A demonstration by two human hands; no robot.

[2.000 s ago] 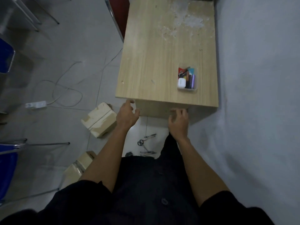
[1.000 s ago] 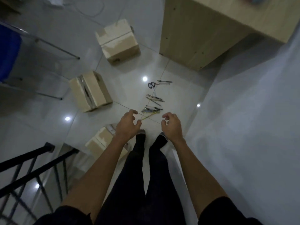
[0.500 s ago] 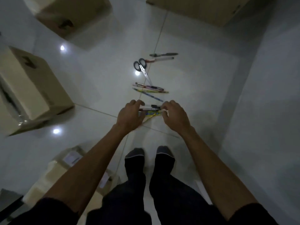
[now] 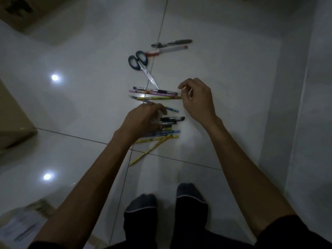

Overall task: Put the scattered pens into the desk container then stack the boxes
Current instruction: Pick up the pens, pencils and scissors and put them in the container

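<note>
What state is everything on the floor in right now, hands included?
scissors, closed, flat on floor.
two far pens, untouched, beyond scissors.
near pens, scattered on floor.
left hand, fingers over pens, grip unclear.
right hand, fingers curled at pen ends, grip unclear.

The left grip (image 4: 142,119), below the scissors (image 4: 142,67), covers the left ends of the pens (image 4: 172,119) there, so whether its fingers close on any cannot be told. The right grip (image 4: 197,99), lower right of the scissors, curls at the end of a pencil (image 4: 158,97); contact is unclear. A box (image 4: 16,11) upper left of the scissors and a second box (image 4: 10,119) to their left are cut off by the view's edge. A third box (image 4: 27,225), far below left, is blurred.
</note>
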